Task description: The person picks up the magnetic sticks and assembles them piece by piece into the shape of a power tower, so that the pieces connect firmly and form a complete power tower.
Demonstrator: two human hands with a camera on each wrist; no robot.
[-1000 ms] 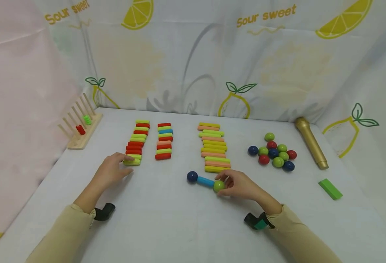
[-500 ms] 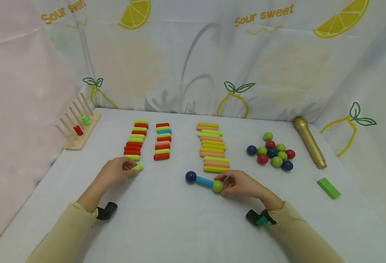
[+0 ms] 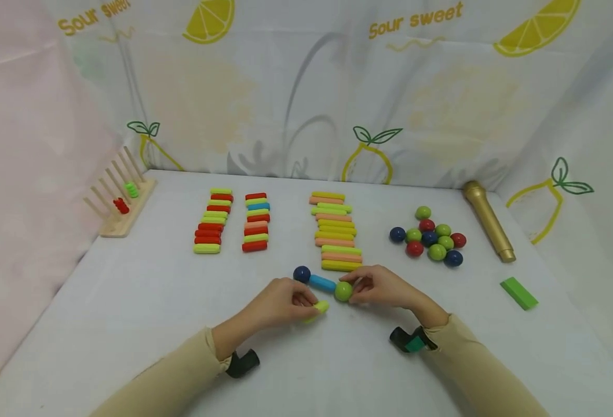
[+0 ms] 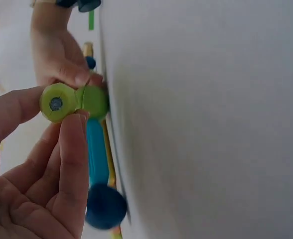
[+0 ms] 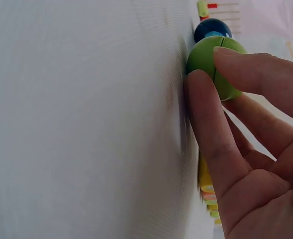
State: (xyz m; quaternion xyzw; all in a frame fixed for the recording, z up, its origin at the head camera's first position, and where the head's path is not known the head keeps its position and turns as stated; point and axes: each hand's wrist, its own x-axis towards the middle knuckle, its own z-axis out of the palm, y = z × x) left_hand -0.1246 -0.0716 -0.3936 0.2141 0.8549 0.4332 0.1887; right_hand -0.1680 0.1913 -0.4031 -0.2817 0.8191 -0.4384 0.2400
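Between thumb and fingers my left hand (image 3: 280,302) pinches a short yellow-green magnetic rod (image 3: 321,307). In the left wrist view, that rod's end (image 4: 56,103) shows a round grey metal disc. My right hand (image 3: 382,289) holds a green ball (image 3: 343,291) at the table surface, thumb and fingertips on its side. This ball sits on one end of a blue rod (image 3: 322,283), whose other end bears a navy ball (image 3: 302,274). The yellow-green rod is close to the green ball and overlaps it in the left wrist view.
Rows of short coloured rods (image 3: 208,227) (image 3: 256,225) lie left of centre, with longer rods (image 3: 336,233) behind my right hand. Loose balls (image 3: 429,238), a gold microphone-shaped object (image 3: 489,220) and a green block (image 3: 518,293) lie right. A wooden bead rack (image 3: 129,205) stands far left.
My left hand has picked the nearest yellow-green rod from the left row and carried it right, close to the green ball. My right hand stays on the green ball.
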